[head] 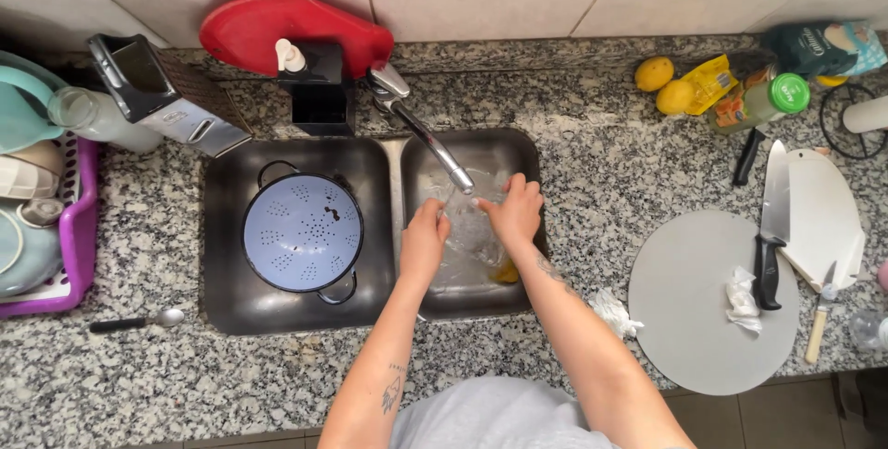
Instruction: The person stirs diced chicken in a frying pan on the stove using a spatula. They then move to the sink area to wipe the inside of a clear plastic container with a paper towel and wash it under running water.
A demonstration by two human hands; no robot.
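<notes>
A clear bag (469,227) is held under the tap (421,127) in the right sink (527,158). The left hand (425,241) is closed on the bag's left edge, at 9 o'clock from the bag. The right hand (514,211) is closed on the bag's right edge, at 2 o'clock from it. The bag is seen through, and its shape is hard to make out. Something small and yellow (505,272) is seen at the bottom of the sink, at 5 o'clock from the bag.

A blue strainer (302,232) is set in the left sink (222,255), at 9 o'clock from the hands. A spoon (139,321) is laid on the counter (573,135) at 8 o'clock from the strainer. A red board (268,28) is leaned on the wall at 12 o'clock, behind a soap pump (290,57). A grater (166,93) is laid at 11 o'clock from the strainer.

A round grey board (689,319) is placed at 3 o'clock from the hands. A black knife (770,227) is laid across its top edge. Two lemons (664,86) are kept at 1 o'clock, near the wall.
</notes>
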